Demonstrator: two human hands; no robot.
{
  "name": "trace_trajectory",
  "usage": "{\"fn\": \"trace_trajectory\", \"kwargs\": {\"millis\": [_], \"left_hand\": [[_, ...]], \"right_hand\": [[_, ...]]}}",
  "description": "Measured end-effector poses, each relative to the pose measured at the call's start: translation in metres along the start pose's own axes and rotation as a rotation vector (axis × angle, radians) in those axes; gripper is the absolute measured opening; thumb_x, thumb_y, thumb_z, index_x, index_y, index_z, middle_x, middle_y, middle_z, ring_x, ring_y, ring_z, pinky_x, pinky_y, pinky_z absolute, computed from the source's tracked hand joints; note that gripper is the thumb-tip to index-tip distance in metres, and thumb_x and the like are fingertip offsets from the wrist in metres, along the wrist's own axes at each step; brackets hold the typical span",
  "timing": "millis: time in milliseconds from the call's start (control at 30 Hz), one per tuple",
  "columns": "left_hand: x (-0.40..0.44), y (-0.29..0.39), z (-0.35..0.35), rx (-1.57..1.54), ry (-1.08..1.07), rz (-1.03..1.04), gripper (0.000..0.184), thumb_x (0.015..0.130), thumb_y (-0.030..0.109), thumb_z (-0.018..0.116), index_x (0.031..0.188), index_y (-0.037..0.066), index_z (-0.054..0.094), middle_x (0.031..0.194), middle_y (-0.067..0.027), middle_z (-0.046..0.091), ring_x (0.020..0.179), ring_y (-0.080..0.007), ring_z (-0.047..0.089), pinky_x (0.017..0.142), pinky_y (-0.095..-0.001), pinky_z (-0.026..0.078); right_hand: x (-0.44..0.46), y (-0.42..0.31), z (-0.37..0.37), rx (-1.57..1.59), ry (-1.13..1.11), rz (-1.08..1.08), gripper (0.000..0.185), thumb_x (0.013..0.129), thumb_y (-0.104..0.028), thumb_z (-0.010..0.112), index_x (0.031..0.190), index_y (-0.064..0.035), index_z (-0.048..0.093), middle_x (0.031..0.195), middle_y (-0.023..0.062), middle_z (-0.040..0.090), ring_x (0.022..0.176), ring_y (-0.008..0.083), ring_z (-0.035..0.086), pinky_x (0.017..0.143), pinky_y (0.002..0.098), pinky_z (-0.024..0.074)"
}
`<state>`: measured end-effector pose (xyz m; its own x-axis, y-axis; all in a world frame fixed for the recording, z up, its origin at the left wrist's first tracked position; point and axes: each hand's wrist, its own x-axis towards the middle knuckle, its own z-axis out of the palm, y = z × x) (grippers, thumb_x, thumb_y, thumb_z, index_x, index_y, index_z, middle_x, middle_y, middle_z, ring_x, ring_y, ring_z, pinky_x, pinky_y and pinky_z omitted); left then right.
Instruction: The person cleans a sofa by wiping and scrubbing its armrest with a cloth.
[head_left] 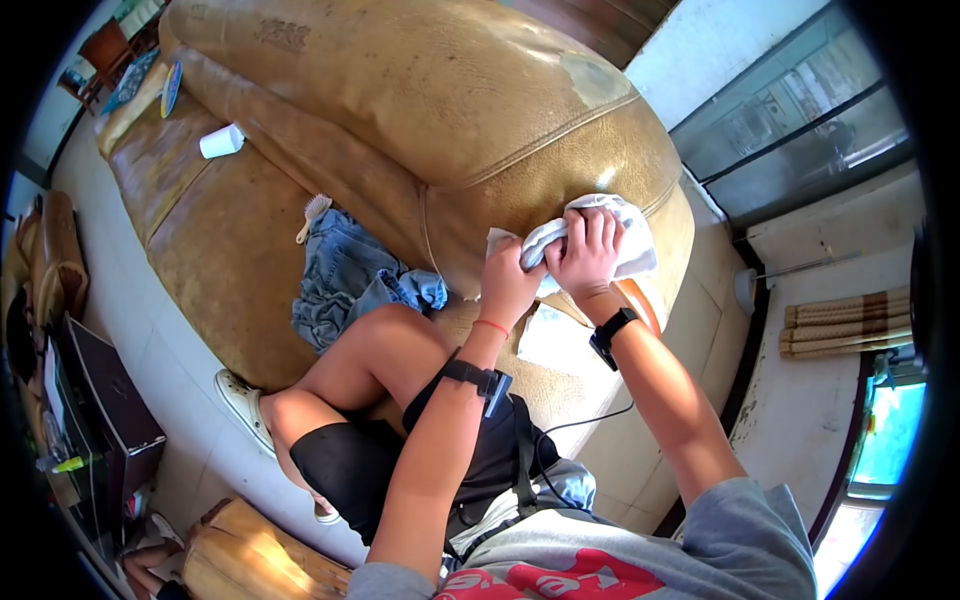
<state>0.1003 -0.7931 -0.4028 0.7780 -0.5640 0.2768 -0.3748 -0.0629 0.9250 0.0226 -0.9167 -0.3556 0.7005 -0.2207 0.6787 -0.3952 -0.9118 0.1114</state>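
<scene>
A pale grey-and-white cloth [633, 240] lies bunched against the rounded arm of a tan leather sofa [480, 90]. My right hand [588, 248] is closed over its middle, knuckles up. Beside it, my left hand [510, 282] grips the left end of the same cloth, its fingers curled and partly hidden. The two hands almost touch. Below them, a white sheet-like piece [555, 340] lies on the seat by my lap. To the left, crumpled blue denim clothing [350, 270] rests on the seat, with a pale hairbrush [314, 215] at its upper edge.
Farther along the seat are a white cup [222, 141] on its side and a round hand fan [172, 88]. A dark cabinet [110, 400] stands at left, and a tan stool-like seat [265, 555] at lower left. Another person's leg [145, 565] shows there.
</scene>
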Motion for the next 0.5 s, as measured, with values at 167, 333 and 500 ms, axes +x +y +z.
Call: {"fn": "trace_trajectory", "kwargs": {"millis": [167, 333, 500], "left_hand": [[-0.002, 0.006, -0.003, 0.019, -0.049, -0.076, 0.028, 0.079, 0.017, 0.081, 0.092, -0.004, 0.068, 0.097, -0.0257, 0.069, 0.094, -0.0463, 0.067, 0.084, -0.0508, 0.054], [-0.011, 0.004, -0.002, -0.018, -0.045, -0.113, 0.031, 0.080, 0.018, 0.081, 0.096, -0.005, 0.069, 0.102, -0.0260, 0.069, 0.098, -0.0463, 0.066, 0.089, -0.0504, 0.054], [-0.004, 0.002, -0.001, -0.025, -0.023, -0.101, 0.030, 0.081, 0.017, 0.080, 0.097, -0.005, 0.069, 0.101, -0.0260, 0.069, 0.098, -0.0461, 0.066, 0.089, -0.0504, 0.054]], "right_hand": [[-0.001, 0.000, 0.000, -0.015, -0.018, 0.003, 0.047, 0.080, -0.031, 0.064, 0.120, -0.0074, 0.067, 0.119, 0.0162, 0.063, 0.122, 0.0391, 0.057, 0.112, 0.0579, 0.0382], [-0.007, 0.000, 0.000, -0.010, -0.032, -0.009, 0.048, 0.081, -0.032, 0.063, 0.121, -0.0069, 0.067, 0.122, 0.0166, 0.061, 0.122, 0.0401, 0.056, 0.112, 0.0600, 0.0370], [-0.003, -0.001, 0.003, -0.029, -0.034, -0.007, 0.049, 0.080, -0.033, 0.063, 0.120, -0.0062, 0.066, 0.120, 0.0160, 0.061, 0.121, 0.0397, 0.056, 0.112, 0.0596, 0.0370]]}}
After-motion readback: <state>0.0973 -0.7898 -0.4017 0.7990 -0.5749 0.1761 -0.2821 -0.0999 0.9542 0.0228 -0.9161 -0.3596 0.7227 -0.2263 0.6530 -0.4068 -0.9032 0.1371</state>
